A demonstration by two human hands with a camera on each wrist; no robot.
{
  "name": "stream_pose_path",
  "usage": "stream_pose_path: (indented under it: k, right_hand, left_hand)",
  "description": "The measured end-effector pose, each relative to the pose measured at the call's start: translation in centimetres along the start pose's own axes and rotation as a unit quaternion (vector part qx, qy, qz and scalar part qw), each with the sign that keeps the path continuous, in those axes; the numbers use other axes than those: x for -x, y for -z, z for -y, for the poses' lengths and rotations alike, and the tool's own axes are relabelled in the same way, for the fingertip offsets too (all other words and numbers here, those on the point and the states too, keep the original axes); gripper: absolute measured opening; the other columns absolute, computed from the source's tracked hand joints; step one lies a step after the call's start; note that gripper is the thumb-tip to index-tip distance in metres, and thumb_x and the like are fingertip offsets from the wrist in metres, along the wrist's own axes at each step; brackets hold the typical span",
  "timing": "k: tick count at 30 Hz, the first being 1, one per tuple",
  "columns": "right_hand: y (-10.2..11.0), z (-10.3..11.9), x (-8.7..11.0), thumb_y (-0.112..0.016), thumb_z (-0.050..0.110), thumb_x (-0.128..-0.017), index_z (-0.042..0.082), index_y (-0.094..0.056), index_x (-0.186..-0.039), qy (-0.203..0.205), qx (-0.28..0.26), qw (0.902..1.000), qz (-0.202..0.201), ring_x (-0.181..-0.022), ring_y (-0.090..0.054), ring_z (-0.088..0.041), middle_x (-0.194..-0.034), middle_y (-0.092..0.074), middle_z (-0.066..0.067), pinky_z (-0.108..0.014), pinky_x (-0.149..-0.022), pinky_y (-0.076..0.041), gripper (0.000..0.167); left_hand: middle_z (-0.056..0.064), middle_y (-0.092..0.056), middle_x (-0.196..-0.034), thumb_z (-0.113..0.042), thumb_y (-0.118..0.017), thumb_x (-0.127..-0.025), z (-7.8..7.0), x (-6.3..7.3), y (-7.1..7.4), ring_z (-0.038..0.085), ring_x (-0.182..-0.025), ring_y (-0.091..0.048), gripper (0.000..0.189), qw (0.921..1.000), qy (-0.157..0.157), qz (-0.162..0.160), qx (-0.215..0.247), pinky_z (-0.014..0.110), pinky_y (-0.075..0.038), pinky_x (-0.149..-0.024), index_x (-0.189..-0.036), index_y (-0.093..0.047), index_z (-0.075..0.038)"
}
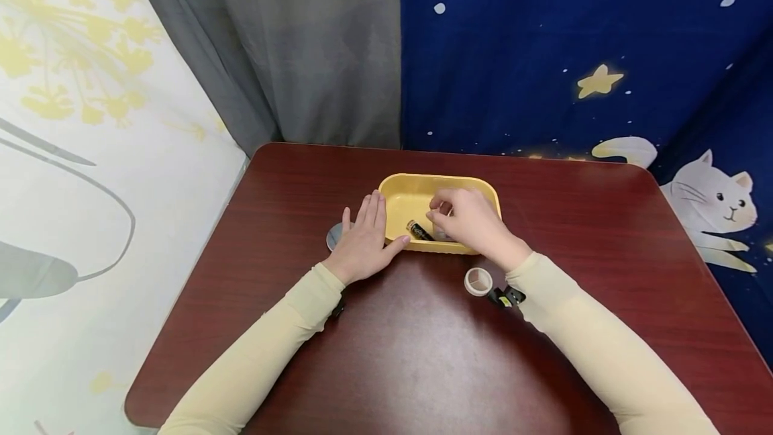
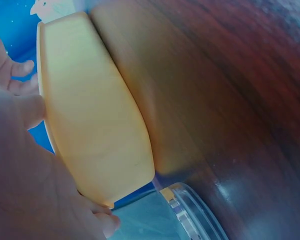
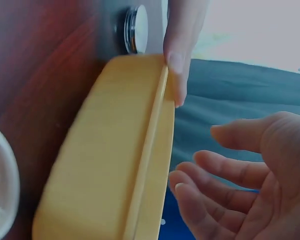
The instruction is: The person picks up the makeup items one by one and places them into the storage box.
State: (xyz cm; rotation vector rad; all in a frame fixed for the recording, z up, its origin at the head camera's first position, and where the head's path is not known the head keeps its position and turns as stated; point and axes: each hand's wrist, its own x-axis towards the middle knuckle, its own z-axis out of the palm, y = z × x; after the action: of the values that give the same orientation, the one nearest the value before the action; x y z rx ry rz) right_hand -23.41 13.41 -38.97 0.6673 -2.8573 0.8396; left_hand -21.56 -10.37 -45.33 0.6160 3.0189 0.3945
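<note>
A yellow tray (image 1: 395, 183) stands on the table, with a black, copper-ended battery (image 1: 419, 230) and a clear object (image 1: 442, 235) inside. Against its left end rests my left hand (image 1: 362, 244), fingers straight along the side and thumb at the front rim. My right hand (image 1: 477, 220) hangs over the tray's right part. In the right wrist view its fingers (image 3: 230, 170) are loosely bent, apart from the thumb, and hold nothing. Partly behind the left hand is a round container with a grey lid (image 1: 333, 237).
A round white-rimmed compact (image 1: 478, 281) with brown and pale sections lies in front of the tray, near the right wrist. Black devices (image 1: 508, 297) sit at the wrists. Grey (image 1: 338, 52) and blue (image 1: 513, 52) curtains hang behind the dark red table (image 1: 410, 354).
</note>
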Motion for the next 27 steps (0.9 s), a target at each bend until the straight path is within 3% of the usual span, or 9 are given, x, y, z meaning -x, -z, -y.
stream_pose_path:
  k: [4, 8, 18, 22, 27]
  right_hand:
    - [-0.3, 0.0, 2.0, -0.072, 0.022, -0.09, 0.02, -0.072, -0.086, 0.034, -0.005, 0.9989, -0.031, -0.062, -0.059, -0.005, -0.071, -0.065, 0.012, -0.029, -0.058, -0.047, 0.004]
    - [-0.8, 0.1, 4.1, -0.072, 0.021, -0.088, 0.023, -0.07, -0.082, 0.04, 0.003, 0.9982, -0.046, -0.06, -0.054, -0.004, -0.068, -0.06, 0.015, -0.029, -0.056, -0.045, 0.007]
    - [-2.4, 0.0, 8.2, -0.075, 0.026, -0.088, 0.026, -0.069, -0.085, 0.047, 0.076, 0.9958, -0.019, -0.063, -0.053, -0.005, -0.071, -0.056, 0.017, -0.033, -0.052, -0.045, 0.007]
    - [-3.2, -0.8, 10.0, -0.078, 0.024, -0.085, 0.021, -0.07, -0.087, 0.069, 0.128, 0.9888, -0.035, -0.062, -0.054, -0.012, -0.075, -0.053, 0.011, -0.037, -0.047, -0.044, 0.009]
    - [-4.0, -1.7, 11.4, -0.08, 0.019, -0.082, 0.014, -0.068, -0.09, 0.095, 0.191, 0.9743, -0.071, -0.073, -0.056, -0.027, -0.084, -0.054, -0.002, -0.04, -0.044, -0.046, 0.015]
  left_hand:
    - [0.017, 0.002, -0.168, -0.074, -0.028, -0.098, 0.0, -0.1, -0.1, 0.031, -0.154, 0.0, 0.101, 1.0, -0.003, 0.0, -0.002, 0.065, -0.004, -0.115, -0.16, -0.002, 0.001]
    - [0.017, 0.003, -0.168, -0.075, -0.027, -0.097, 0.1, -0.2, -0.1, 0.03, -0.154, 0.0, 0.101, 1.0, -0.003, 0.0, -0.005, 0.065, -0.004, -0.115, -0.16, -0.002, 0.001]
    - [0.015, 0.004, -0.168, -0.073, -0.029, -0.098, 0.0, -0.1, 0.0, 0.03, -0.154, 0.0, 0.1, 1.0, 0.003, -0.003, -0.005, 0.063, -0.004, -0.116, -0.16, -0.002, 0.0]
    - [0.016, 0.002, -0.168, -0.072, -0.031, -0.098, -0.2, 0.0, 0.1, 0.031, -0.154, -0.003, 0.099, 1.0, -0.003, -0.005, 0.0, 0.064, -0.006, -0.115, -0.16, -0.005, 0.002]
    - [0.016, 0.002, -0.168, -0.071, -0.032, -0.099, -0.2, 0.1, 0.3, 0.031, -0.154, -0.002, 0.099, 1.0, 0.0, -0.003, -0.003, 0.064, -0.006, -0.115, -0.16, -0.004, 0.001]
